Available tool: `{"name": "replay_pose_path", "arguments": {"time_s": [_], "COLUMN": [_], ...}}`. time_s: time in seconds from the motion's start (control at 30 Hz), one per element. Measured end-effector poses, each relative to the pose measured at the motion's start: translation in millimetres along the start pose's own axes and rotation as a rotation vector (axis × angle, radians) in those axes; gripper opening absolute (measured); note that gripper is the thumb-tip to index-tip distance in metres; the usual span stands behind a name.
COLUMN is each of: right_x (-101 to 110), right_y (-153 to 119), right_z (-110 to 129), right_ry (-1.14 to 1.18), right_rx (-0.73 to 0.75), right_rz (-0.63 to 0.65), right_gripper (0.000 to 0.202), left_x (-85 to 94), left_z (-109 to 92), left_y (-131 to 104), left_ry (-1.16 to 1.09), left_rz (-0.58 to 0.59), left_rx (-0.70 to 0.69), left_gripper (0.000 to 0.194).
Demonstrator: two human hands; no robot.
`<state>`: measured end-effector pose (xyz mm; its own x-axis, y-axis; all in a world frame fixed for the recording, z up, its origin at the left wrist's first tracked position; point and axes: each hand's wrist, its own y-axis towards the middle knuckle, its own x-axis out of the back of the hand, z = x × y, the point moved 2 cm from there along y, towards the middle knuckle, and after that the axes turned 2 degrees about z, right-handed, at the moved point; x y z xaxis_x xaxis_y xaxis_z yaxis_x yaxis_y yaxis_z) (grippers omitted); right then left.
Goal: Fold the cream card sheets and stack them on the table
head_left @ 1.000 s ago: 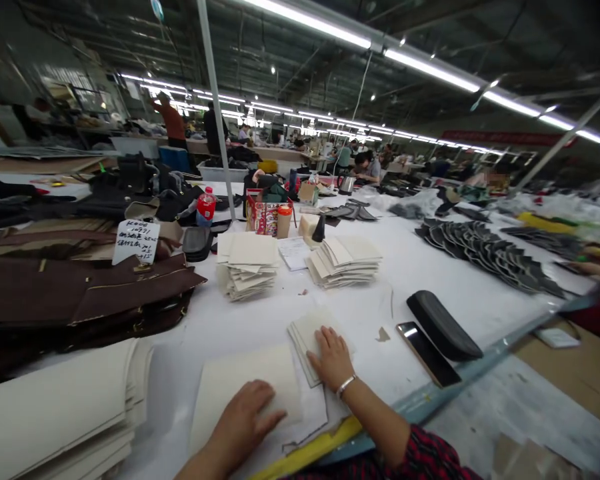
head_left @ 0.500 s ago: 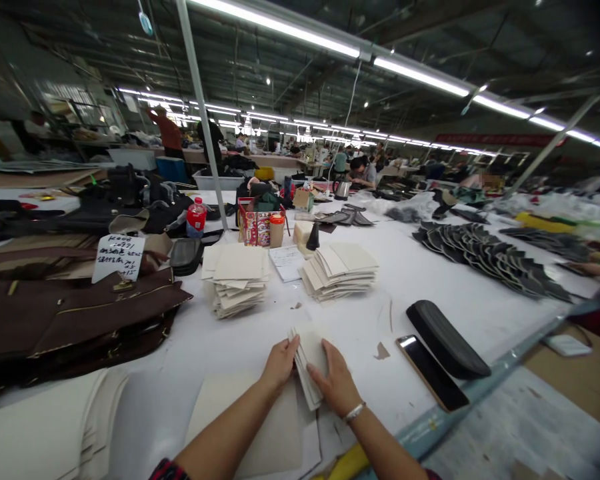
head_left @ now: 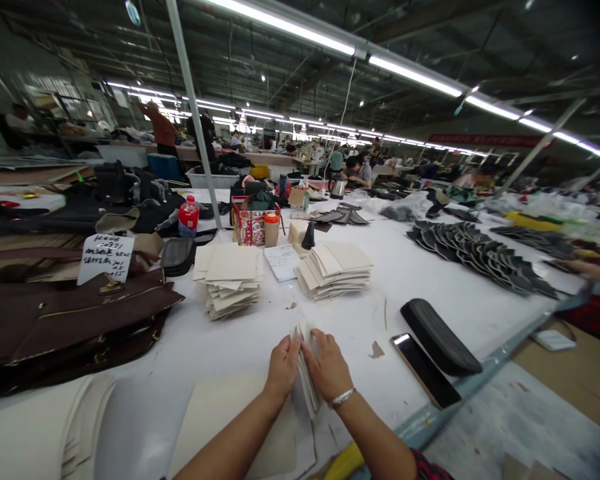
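Observation:
Between my hands stands a small bundle of cream-coloured card pieces (head_left: 307,383), tilted on edge above the white table. My left hand (head_left: 283,365) grips its left side, thumb near the top. On the other side my right hand (head_left: 329,365) is closed around the bundle, fingers over its upper end. A large cream sheet (head_left: 235,420) lies flat beneath my left forearm. Farther forward are two piles of similar pieces, a left stack (head_left: 230,277) and a right stack (head_left: 335,270), with a written paper (head_left: 281,262) between them.
To the right lie a phone (head_left: 425,370) and a black case (head_left: 440,337). Brown leather bags (head_left: 80,320) and curved cream sheets (head_left: 35,427) occupy the left. Behind the stacks stand a red-labelled bottle (head_left: 189,217) and a patterned box (head_left: 250,227). A co-worker's arm (head_left: 593,270) shows at far right.
The bundle has turned more on edge, its broad face now less visible. My right hand has shifted up and its thumb has moved toward the left thumb. The view has shifted slightly.

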<state>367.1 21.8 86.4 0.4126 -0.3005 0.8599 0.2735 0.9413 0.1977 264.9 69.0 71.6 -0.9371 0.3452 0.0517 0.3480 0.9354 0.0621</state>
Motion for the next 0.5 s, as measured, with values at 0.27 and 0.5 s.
{"name": "replay_pose_path", "arguments": {"time_s": [0.27,0.5], "right_x": [17.3,20.3], "right_y": [4.3,14.3], "right_z": [10.0,9.7], "right_ry": [-0.169,-0.339], "right_rx": [-0.007,0.041], "right_rz": [0.056,0.143], "right_gripper": [0.04,0.028], "left_x": [-2.7,-1.8], "left_z": [-3.4,-9.5], "left_y": [-12.4,-19.4], "left_ry": [0.025,0.013], "left_rz": [0.045,0.11], "left_rx": [-0.061,-0.111], "left_gripper": [0.031,0.034]}}
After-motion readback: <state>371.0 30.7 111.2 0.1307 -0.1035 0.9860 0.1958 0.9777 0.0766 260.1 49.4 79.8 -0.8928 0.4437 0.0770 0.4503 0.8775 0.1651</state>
